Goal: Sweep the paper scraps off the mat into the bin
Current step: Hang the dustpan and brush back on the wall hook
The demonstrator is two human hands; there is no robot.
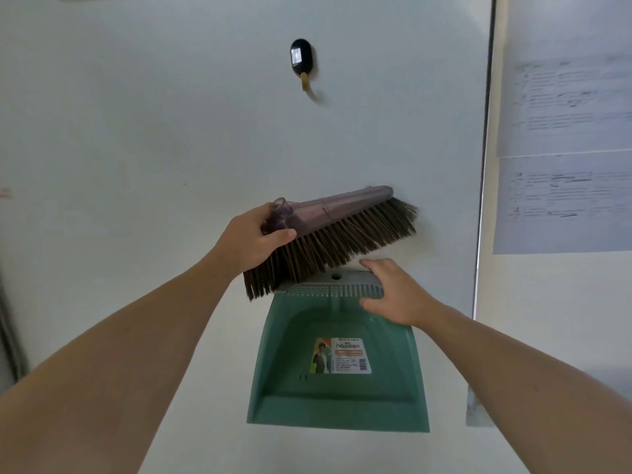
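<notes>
The left hand (pixel 249 239) is gripping a broom head (pixel 337 230) at its purple plastic socket, with the fingers (pixel 278 236) closed around that end. The broom head is tilting, with its right end higher and touching the white wall (pixel 136 131), and its brown bristles are pointing downward. The lower left bristles are overlapping the top of a green dustpan (pixel 337 364), which is standing flat against the wall. The right hand (pixel 393 292) is resting on the upper right corner of the dustpan, near its grey comb edge, with the fingers spread and not closed around it. A product label (pixel 342 355) is sticking inside the dustpan. Above, a black hook (pixel 301 61) is fixed on the wall. Printed paper sheets (pixel 564 142) are hanging at the right. The mat, paper scraps and bin are not visible here.
</notes>
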